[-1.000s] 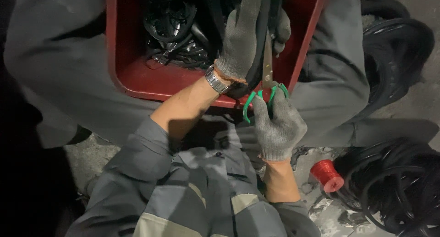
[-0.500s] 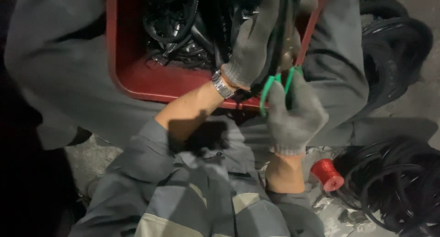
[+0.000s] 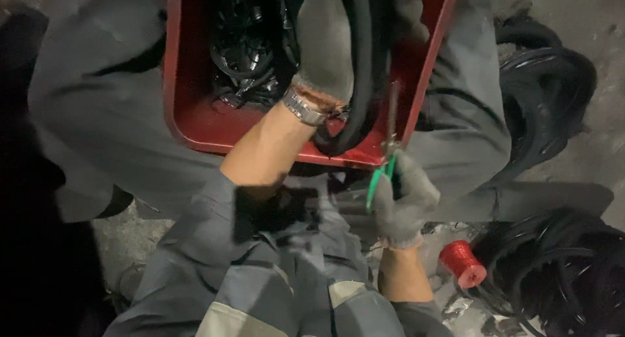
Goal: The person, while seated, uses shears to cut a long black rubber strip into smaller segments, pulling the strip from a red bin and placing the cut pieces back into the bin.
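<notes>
My left hand [image 3: 325, 47], in a grey glove with a metal watch at the wrist, is closed around a thick loop of black cable [image 3: 360, 96] hanging inside a red plastic bin [image 3: 195, 132]. My right hand [image 3: 407, 203], also gloved, grips green-handled scissors [image 3: 379, 179] just below the bin's near rim. The blades [image 3: 392, 115] point up along the cable loop. More tangled black cable pieces [image 3: 244, 57] lie in the bin.
Grey-clad legs [image 3: 97, 109] flank the bin on both sides. A red spool of thread [image 3: 462, 264] lies on the concrete floor at the lower right. Black cable coils [image 3: 553, 83] and another such pile [image 3: 573, 278] sit to the right.
My right hand and the scissors have dropped lower, to the bin's near rim, and the green handles look closer together. My left hand keeps its hold on the cable loop.
</notes>
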